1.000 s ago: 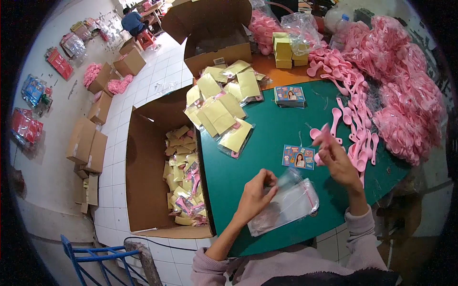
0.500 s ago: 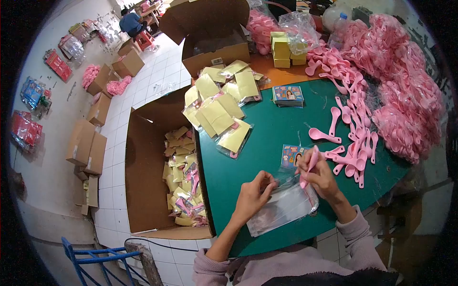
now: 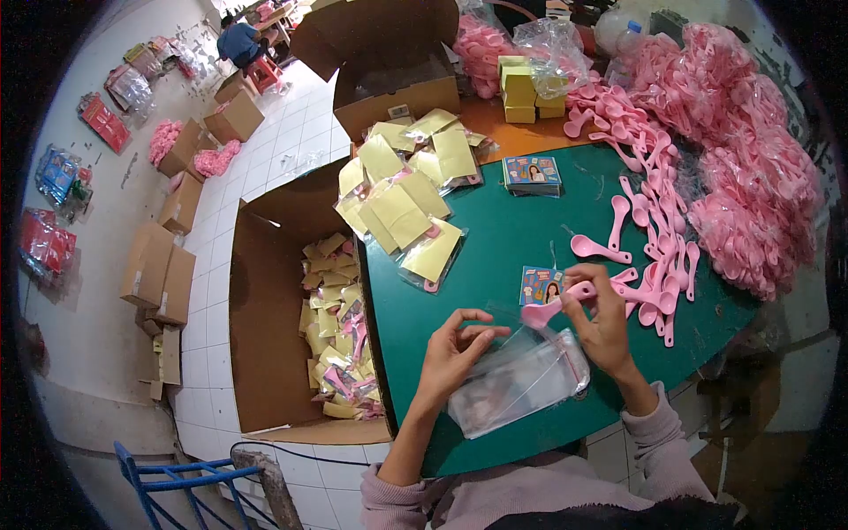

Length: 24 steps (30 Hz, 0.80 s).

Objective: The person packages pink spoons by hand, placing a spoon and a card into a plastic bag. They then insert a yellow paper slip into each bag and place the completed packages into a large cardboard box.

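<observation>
My right hand (image 3: 602,322) grips a pink plastic spoon (image 3: 541,315) by its handle, the bowl pointing left over the mouth of a clear plastic bag (image 3: 521,346). My left hand (image 3: 455,358) is at the left of that bag, thumb and finger at its edge; the thin film makes the exact hold hard to see. Below both hands lies a stack of clear bags (image 3: 503,397) on the green table. Just behind the spoon is a blue printed card (image 3: 535,281), partly covered by the spoon and right hand.
Loose pink spoons (image 3: 654,291) and bagged spoons (image 3: 751,194) lie right. A card stack (image 3: 533,175) sits farther back. Filled packets with yellow cards (image 3: 402,212) lie at the table's left, beside an open carton (image 3: 291,353) of packets. Another person (image 3: 238,42) sits far off.
The spoon has turned from upright to nearly level, its bowl now left over the bag. My left hand has shifted slightly left and its fingers have spread a little.
</observation>
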Tool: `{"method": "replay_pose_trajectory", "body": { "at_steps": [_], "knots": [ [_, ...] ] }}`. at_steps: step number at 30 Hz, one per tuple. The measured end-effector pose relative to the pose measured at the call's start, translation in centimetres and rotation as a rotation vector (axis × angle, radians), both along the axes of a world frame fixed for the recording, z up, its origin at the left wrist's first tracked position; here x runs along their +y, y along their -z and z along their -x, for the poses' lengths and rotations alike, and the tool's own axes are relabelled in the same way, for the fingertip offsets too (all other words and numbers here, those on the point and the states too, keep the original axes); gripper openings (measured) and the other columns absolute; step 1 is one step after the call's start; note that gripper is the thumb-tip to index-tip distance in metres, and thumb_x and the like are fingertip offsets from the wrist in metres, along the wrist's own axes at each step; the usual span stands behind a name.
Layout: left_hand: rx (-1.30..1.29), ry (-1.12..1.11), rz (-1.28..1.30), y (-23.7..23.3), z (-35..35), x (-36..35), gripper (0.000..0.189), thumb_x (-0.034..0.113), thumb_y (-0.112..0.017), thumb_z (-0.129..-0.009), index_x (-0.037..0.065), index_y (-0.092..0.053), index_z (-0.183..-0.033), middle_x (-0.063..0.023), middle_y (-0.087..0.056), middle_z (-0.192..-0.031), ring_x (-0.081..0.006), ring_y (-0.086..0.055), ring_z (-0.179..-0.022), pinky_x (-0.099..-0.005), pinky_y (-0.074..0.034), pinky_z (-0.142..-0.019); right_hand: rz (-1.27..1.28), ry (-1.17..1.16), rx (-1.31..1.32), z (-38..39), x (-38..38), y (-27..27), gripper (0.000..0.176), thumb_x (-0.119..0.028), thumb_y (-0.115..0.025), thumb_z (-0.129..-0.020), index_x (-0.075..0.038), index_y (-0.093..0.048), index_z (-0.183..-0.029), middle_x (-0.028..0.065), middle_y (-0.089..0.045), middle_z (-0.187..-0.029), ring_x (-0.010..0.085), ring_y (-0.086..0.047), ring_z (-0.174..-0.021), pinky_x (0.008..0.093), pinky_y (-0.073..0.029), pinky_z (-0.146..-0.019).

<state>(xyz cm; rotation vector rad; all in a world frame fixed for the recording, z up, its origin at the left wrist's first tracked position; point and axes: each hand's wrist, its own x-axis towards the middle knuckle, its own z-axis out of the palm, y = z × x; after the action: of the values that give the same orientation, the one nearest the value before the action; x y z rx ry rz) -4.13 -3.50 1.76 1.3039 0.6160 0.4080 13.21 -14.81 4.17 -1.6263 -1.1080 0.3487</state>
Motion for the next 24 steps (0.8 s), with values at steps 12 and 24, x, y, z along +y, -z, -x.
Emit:
{"method": "replay_pose_trajectory", "body": {
  "at_steps": [12, 24],
  "knots": [
    [0.027, -0.007, -0.068, 0.2, -0.4, -0.3, 0.028, 0.007, -0.059, -0.081, -0.003, -0.051, -0.106, -0.0118, -0.062, -0.094, -0.0116, -0.058, -0.088, -0.0227, -0.047, -0.077, -0.058, -0.039, 0.001, 0.1, 0.0, -1.7, 0.019, -0.007, -0.045, -0.088, 0.001, -0.053, -0.104, 0.0105, -0.058, -0.080, 0.0139, -0.059, -0.069, 0.0245, -0.047, -0.061],
    [0.041, 0.074, 0.028, -0.3, -0.4, -0.2, 0.035, 0.010, -0.059, -0.081, 0.000, -0.050, -0.114, -0.0104, -0.061, -0.099, -0.0122, -0.057, -0.090, -0.0233, -0.046, -0.078, -0.053, -0.027, 0.132, 0.2, 0.1, -1.3, 0.020, -0.006, -0.056, -0.080, 0.001, -0.054, -0.099, 0.0109, -0.060, -0.086, 0.0141, -0.060, -0.074, 0.0262, -0.049, -0.064]
  ]
}}
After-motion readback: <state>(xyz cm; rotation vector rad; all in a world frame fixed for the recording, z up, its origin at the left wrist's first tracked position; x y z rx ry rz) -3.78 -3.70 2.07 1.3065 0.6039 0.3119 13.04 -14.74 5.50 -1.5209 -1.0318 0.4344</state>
